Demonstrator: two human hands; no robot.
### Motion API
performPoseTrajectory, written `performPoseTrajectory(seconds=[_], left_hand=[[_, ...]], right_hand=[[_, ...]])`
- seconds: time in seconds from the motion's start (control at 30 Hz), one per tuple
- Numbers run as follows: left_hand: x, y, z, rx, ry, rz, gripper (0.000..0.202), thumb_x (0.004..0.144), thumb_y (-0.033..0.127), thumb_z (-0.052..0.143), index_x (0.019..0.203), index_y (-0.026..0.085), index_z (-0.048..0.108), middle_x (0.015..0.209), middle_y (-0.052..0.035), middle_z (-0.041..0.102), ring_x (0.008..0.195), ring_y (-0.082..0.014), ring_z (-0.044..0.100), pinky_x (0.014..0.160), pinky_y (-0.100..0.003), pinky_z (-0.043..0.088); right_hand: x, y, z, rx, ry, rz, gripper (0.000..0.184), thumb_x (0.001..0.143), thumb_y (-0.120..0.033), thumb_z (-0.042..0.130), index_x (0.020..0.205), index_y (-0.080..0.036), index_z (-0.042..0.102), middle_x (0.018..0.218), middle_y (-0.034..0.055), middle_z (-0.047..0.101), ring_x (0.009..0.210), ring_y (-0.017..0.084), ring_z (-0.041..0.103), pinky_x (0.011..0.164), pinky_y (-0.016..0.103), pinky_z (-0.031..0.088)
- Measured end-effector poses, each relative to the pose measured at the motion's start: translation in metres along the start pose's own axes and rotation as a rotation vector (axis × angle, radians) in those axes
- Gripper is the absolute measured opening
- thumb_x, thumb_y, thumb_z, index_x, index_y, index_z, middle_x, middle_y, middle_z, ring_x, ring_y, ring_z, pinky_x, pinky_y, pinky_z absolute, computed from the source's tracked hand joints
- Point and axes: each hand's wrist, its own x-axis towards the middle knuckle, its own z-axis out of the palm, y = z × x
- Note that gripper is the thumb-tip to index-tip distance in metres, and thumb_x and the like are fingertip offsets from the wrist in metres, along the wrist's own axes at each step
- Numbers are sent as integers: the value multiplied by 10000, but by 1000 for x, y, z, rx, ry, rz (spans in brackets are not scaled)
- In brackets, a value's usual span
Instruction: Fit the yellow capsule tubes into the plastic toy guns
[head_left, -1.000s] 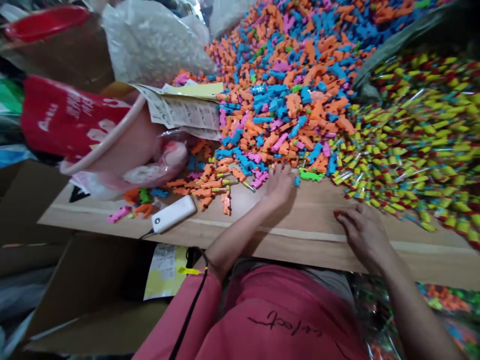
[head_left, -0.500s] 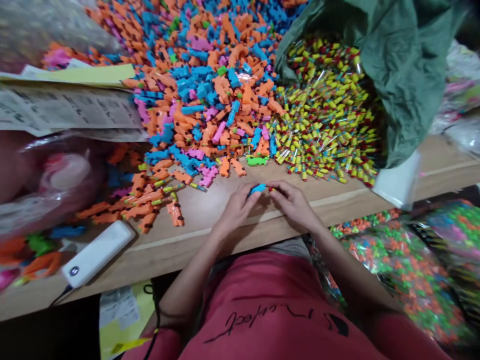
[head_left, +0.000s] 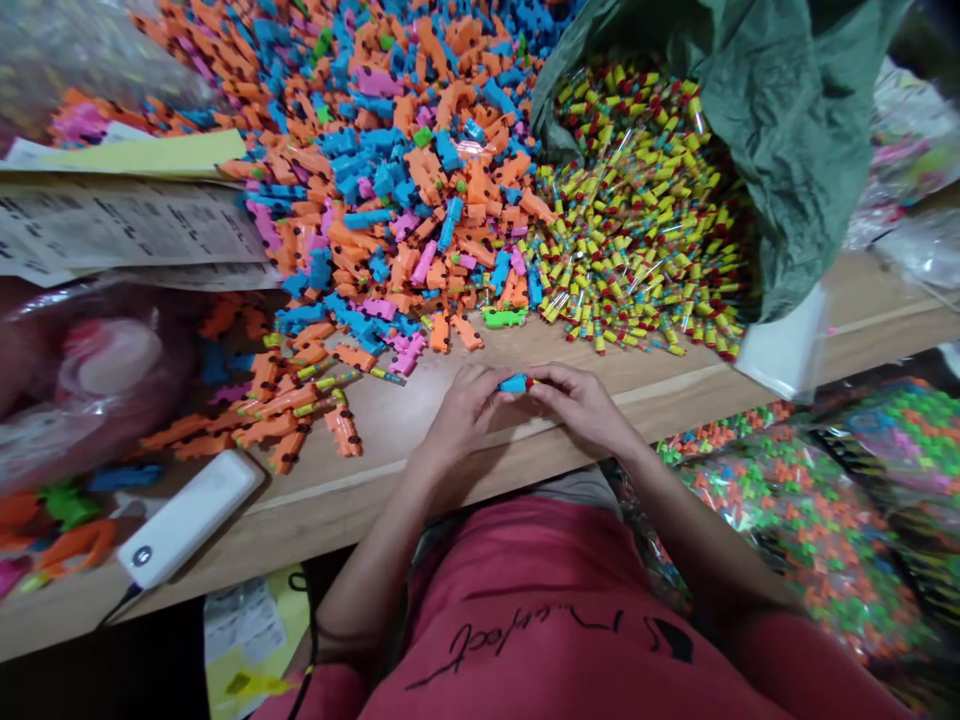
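My left hand (head_left: pixel 469 408) is closed on a small blue plastic toy car (head_left: pixel 514 384), held just above the table near its front edge. My right hand (head_left: pixel 576 402) pinches a small tube with a red end (head_left: pixel 531 383) against the car's right end. How far the tube sits inside the car, I cannot tell. Beyond my hands spreads a big heap of orange, blue and pink toy cars (head_left: pixel 405 190). To its right, yellow-capped little tubes (head_left: pixel 622 240) spill from a green sack (head_left: pixel 802 150).
Orange cars with yellow tubes (head_left: pixel 289 405) lie to the left. Near the front edge rests a white power bank (head_left: pixel 191 518) with a cable. Printed sheets (head_left: pixel 135 225) and a pinkish plastic bag (head_left: pixel 112 370) are at far left. Filled clear bags (head_left: pixel 810 530) stand below the table on the right.
The blue car now shows more between my hands, with the red-ended tube at its right end. The view has shifted slightly; both hands keep their hold.
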Motion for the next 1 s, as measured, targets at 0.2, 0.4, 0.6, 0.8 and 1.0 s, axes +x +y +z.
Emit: performPoseTrajectory(seconds=[0.2,0.4,0.6,0.8,1.0], left_hand=[[1,-3,-7,52,-61,95,350,1060,348,495,1324,211,680,1026,-100,669,971,-238,583,865,-358,474],[3,2,-12,95,-190,112,354,1043,275,482,1326,234,691,1017,-97,667,950,-244,561,860,-370,465],[-1,7,-11,131,-207,149,385,1050,259,466,1389,241,649,992,-88,665,933,-244,548,848,-367,459],[-17,9,-21,175,-149,166,360,1039,265,495,1364,234,646,1043,-97,694,936,-245,588,822,-365,489],[-67,-18,-127,521,191,-125,283,989,347,582,1250,309,686,1189,-78,703,1092,-309,633,951,-461,488]], right_hand=[[0,-3,0,32,-54,19,347,934,-434,695,1182,-199,757,1107,60,771,970,207,687,858,326,532],[0,-13,-7,-151,-143,7,256,964,-355,614,1064,-180,772,857,18,727,767,168,612,708,274,473],[-2,-10,-1,-328,-101,-111,179,953,-187,557,1009,-193,726,959,41,725,874,191,626,814,300,471],[-2,-10,9,-222,-190,-123,190,1017,-263,561,1094,-210,726,1044,48,734,958,196,665,860,300,497],[7,15,-65,-529,144,-170,263,1018,-344,579,1193,-224,736,1172,111,695,1068,259,639,961,406,493]])
